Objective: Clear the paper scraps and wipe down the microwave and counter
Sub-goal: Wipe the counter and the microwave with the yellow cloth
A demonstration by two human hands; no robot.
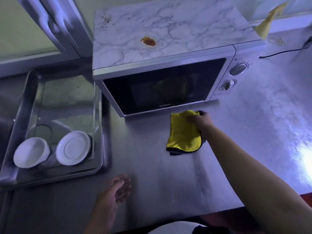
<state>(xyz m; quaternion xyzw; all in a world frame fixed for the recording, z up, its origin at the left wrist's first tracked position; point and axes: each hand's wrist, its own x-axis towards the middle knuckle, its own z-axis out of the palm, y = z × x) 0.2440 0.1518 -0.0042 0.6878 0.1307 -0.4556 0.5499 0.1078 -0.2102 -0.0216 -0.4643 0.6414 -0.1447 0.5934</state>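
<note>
A white microwave [219,92] with a marble-patterned top stands at the back of the steel counter [152,174]. An orange-brown stain [148,41] and dark specks [106,20] mark its top. My right hand [203,121] grips a yellow cloth [183,134] with a grey backing; the cloth hangs down just in front of the microwave door. My left hand [118,190] hovers with relaxed fingers over the counter's near edge and holds nothing. No paper scraps show on the counter.
A steel sink [99,115] to the left holds two white bowls [73,148] turned on their sides. A yellow cloth [268,22] hangs at the far right, above rubber bands [277,41] and a black cable [283,52]. A white round object [170,228] sits at the bottom edge.
</note>
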